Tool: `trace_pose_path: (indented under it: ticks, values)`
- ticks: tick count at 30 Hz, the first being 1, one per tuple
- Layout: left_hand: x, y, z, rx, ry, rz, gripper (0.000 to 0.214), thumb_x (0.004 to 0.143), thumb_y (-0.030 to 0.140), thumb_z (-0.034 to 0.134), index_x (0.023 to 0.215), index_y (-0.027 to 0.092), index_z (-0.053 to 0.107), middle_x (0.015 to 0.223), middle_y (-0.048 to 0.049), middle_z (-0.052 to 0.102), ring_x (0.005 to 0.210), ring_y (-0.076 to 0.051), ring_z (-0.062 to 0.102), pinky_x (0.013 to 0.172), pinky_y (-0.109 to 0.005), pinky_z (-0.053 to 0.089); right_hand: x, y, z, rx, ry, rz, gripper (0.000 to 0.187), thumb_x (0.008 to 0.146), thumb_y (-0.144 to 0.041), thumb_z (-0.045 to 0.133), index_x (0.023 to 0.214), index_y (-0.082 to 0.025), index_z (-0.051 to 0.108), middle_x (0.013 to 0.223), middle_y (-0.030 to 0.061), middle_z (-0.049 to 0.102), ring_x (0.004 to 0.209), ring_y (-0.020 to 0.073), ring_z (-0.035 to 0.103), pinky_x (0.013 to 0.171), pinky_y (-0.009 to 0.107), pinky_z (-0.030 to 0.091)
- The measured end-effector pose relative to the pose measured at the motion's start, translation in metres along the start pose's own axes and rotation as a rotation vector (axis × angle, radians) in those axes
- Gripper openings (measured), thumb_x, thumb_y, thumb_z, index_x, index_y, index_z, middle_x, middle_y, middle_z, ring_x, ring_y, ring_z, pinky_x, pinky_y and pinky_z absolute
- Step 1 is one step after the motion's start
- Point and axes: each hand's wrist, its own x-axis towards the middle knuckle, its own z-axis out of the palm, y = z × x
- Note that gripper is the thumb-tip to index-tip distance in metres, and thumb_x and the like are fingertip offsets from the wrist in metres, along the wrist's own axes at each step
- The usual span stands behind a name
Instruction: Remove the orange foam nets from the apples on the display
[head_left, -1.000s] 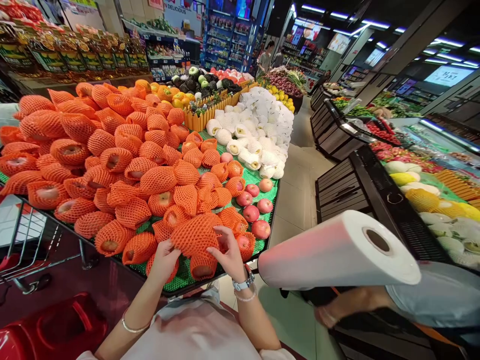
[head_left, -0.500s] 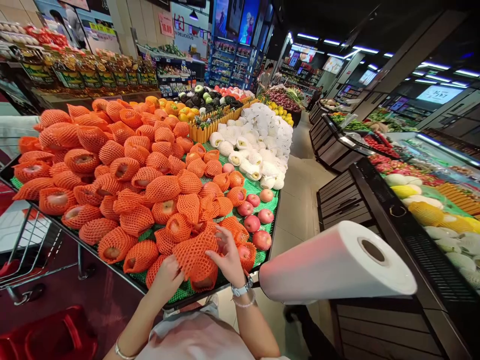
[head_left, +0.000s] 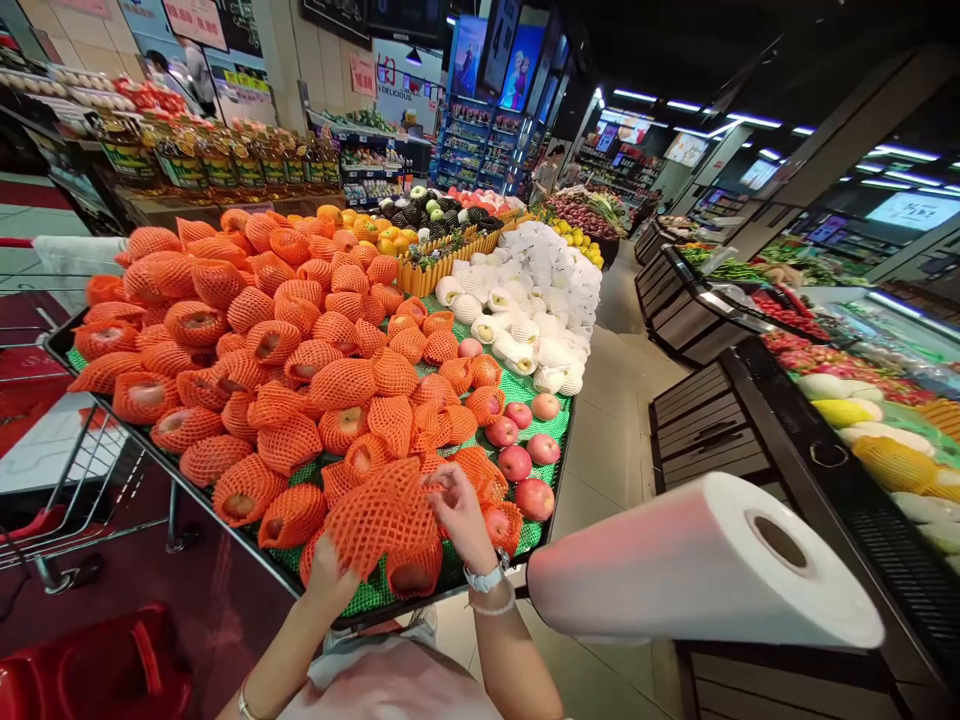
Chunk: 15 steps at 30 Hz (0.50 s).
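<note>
An orange foam net sleeve (head_left: 379,512) is stretched out between my two hands at the near edge of the fruit stand. My left hand (head_left: 331,578) is closed on its lower left end, with the fingertips partly hidden by the mesh. At the other end, my right hand (head_left: 459,515) pinches the sleeve's edge between curled fingers. Whether a fruit sits inside this sleeve I cannot tell. Just below it lies a sleeved fruit (head_left: 414,570), and bare red apples (head_left: 535,499) rest on the green mat to the right of my right hand.
Many fruits in orange sleeves (head_left: 247,310) cover the stand's left side. White-netted fruits (head_left: 517,320) are piled farther back. A large roll of plastic bags (head_left: 675,570) juts out at right. A shopping cart (head_left: 112,490) and a red basket (head_left: 97,665) stand at left.
The orange sleeve is pulled out longer, its left end now lower and farther left with my left hand. My right hand's fingers have curled in onto its edge. The view has turned slightly left.
</note>
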Motion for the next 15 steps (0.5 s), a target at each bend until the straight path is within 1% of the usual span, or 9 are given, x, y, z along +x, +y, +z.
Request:
trace_pose_path:
  ticks: [1,3,5,7,9,11,12,13,15]
  values:
    - [0.001,0.001,-0.002,-0.01,-0.007,-0.003,0.029,0.088,0.035,0.049,0.083,0.022,0.073,0.079,-0.0074,0.077,0.079,-0.025,0.073,0.073,-0.036,0.06,0.002,0.002,0.0,-0.046,-0.058,0.015,0.016,0.074,-0.019,0.062,0.088,-0.024,0.055,0.087,-0.0021,0.064,0.057,0.0082,0.053,0.051,0.018,0.044]
    - [0.006,0.006,-0.008,0.003,-0.028,0.025,0.031,0.089,0.032,0.046,0.082,0.021,0.073,0.08,-0.0081,0.078,0.077,-0.025,0.074,0.07,-0.034,0.06,0.005,0.006,-0.001,-0.101,-0.145,0.028,0.022,0.069,-0.016,0.064,0.09,-0.023,0.062,0.09,-0.0004,0.065,0.072,0.0125,0.061,0.068,0.024,0.053]
    - [0.011,0.014,-0.013,0.014,-0.069,0.063,0.031,0.089,0.028,0.044,0.076,0.021,0.072,0.078,-0.0075,0.077,0.074,-0.023,0.073,0.066,-0.031,0.06,0.005,0.012,-0.004,-0.115,-0.18,0.029,0.033,0.069,-0.017,0.064,0.101,-0.024,0.065,0.101,0.0025,0.068,0.093,0.0183,0.065,0.086,0.032,0.054]
    - [0.016,0.021,-0.017,0.036,-0.098,0.108,0.03,0.088,0.022,0.044,0.074,0.021,0.071,0.074,-0.0057,0.077,0.071,-0.022,0.073,0.064,-0.029,0.059,0.004,0.02,-0.008,-0.149,-0.17,0.02,0.046,0.069,-0.019,0.066,0.114,-0.025,0.064,0.119,0.0049,0.065,0.112,0.0223,0.061,0.101,0.04,0.048]
    - [0.018,0.026,-0.019,0.074,-0.059,0.145,0.028,0.086,0.018,0.046,0.074,0.022,0.071,0.074,-0.0048,0.076,0.071,-0.021,0.072,0.066,-0.029,0.059,0.002,0.03,-0.014,-0.202,-0.161,0.013,0.061,0.067,-0.019,0.068,0.126,-0.026,0.058,0.134,0.0063,0.057,0.127,0.0246,0.053,0.111,0.045,0.039]
    - [0.016,0.026,-0.018,0.105,0.027,0.161,0.024,0.084,0.017,0.049,0.076,0.022,0.072,0.077,-0.0051,0.077,0.077,-0.022,0.073,0.074,-0.032,0.06,0.0,0.039,-0.019,-0.231,-0.192,0.016,0.074,0.065,-0.016,0.069,0.135,-0.026,0.051,0.145,0.0072,0.048,0.137,0.0253,0.044,0.116,0.047,0.032]
    - [0.014,0.026,-0.017,0.106,0.067,0.161,0.023,0.083,0.017,0.051,0.076,0.022,0.072,0.078,-0.0051,0.077,0.079,-0.022,0.073,0.077,-0.033,0.059,-0.001,0.041,-0.02,-0.236,-0.223,0.021,0.079,0.064,-0.015,0.069,0.139,-0.026,0.047,0.149,0.0075,0.044,0.139,0.0254,0.04,0.117,0.047,0.031]
    - [0.012,0.026,-0.016,0.095,0.097,0.154,0.021,0.083,0.017,0.053,0.076,0.022,0.072,0.077,-0.0049,0.077,0.079,-0.022,0.073,0.078,-0.033,0.059,-0.003,0.042,-0.02,-0.241,-0.259,0.028,0.083,0.064,-0.014,0.07,0.141,-0.026,0.043,0.151,0.0078,0.041,0.141,0.0254,0.038,0.118,0.047,0.03]
    - [0.007,0.025,-0.013,0.04,0.125,0.094,0.017,0.081,0.018,0.056,0.074,0.022,0.071,0.073,-0.0044,0.076,0.074,-0.022,0.073,0.073,-0.031,0.06,-0.006,0.039,-0.018,-0.259,-0.317,0.021,0.086,0.064,-0.013,0.07,0.143,-0.026,0.041,0.15,0.0083,0.041,0.141,0.0258,0.038,0.118,0.047,0.03]
